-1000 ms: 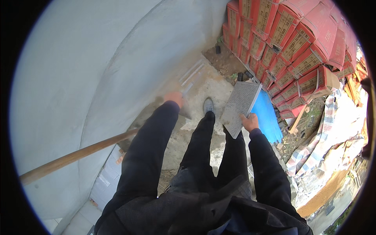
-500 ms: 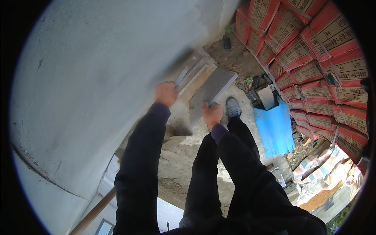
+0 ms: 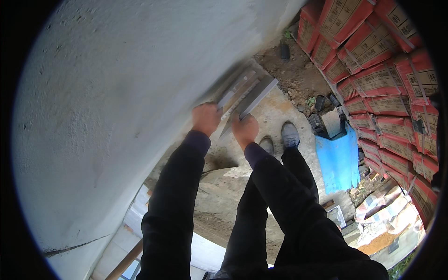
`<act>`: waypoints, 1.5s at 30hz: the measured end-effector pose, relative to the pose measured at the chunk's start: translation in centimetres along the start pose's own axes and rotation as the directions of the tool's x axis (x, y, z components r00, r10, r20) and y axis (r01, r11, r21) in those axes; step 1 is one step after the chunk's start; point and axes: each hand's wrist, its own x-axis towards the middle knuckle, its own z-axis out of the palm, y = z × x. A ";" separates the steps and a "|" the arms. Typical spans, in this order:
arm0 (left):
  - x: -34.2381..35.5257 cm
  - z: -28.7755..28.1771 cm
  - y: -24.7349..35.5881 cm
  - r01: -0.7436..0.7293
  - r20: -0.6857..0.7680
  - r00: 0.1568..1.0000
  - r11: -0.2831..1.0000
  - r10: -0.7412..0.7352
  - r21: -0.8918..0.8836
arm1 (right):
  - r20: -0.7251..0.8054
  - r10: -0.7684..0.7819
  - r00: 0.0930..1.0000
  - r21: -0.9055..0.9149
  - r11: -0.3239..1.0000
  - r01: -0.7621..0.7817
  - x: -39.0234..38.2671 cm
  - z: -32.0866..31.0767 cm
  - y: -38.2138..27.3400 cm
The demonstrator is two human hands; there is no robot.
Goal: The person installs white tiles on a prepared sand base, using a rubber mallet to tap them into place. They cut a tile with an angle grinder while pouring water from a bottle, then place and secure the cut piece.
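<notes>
My left hand point(image 3: 206, 117) is closed around the handle of a long, flat plastering trowel point(image 3: 239, 87), held near the pale wall point(image 3: 116, 93). My right hand point(image 3: 245, 129) grips a flat grey plastering board point(image 3: 259, 95) by its near side. The board is tilted, so I see it mostly edge-on, and it runs almost parallel to the trowel with a narrow gap between them. Whether the trowel's blade touches the wall cannot be made out. My fingers hide both grips.
Red-wrapped boxes point(image 3: 378, 79) stand stacked along the right. A blue sheet point(image 3: 339, 158) lies beside my shoes point(image 3: 290, 134) on the concrete floor point(image 3: 275, 112). Small black blocks point(image 3: 318, 125) and dirt point(image 3: 298, 70) are beyond it. A wooden pole point(image 3: 126, 261) leans at the lower left.
The board in my right hand has tilted from face-up to nearly edge-on and come closer to the trowel. My left hand has shifted slightly right and down. The whole view has shifted a little.
</notes>
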 end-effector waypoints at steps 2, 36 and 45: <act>-0.1 -0.7 0.7 0.074 0.015 0.997 0.997 -0.074 -0.005 | 0.058 0.016 0.998 -0.038 0.999 -0.014 0.6 0.8 -1.3; -68.6 12.4 48.3 0.669 0.625 -0.004 -0.466 -0.781 -0.578 | 0.763 -0.115 0.636 -0.633 0.068 0.771 -6.1 -49.8 7.0; -76.7 13.4 60.9 0.013 0.853 -0.323 -0.903 -0.411 -0.430 | 0.954 0.207 0.217 -0.098 -0.470 0.878 -26.6 -34.2 3.5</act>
